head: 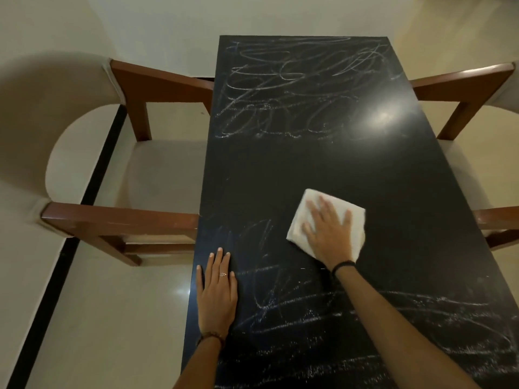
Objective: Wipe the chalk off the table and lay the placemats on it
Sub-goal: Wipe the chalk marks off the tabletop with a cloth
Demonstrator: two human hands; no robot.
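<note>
Hands [330, 234] — chalk scrawls [295, 88], seemingly illegible

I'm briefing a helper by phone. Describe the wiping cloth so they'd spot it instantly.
Find the long black table between two wooden-armed chairs. In its wiped middle band, towards the right edge, the right hand presses flat on a folded white cloth. It is the only loose object and the only solid white among thin chalk scribbles.

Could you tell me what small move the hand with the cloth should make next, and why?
Probably slide the right hand, pressing flat on the white cloth, toward the near edge, since thick chalk scribbles remain there while the middle band of the table looks wiped. The left hand rests flat on the table.
</note>
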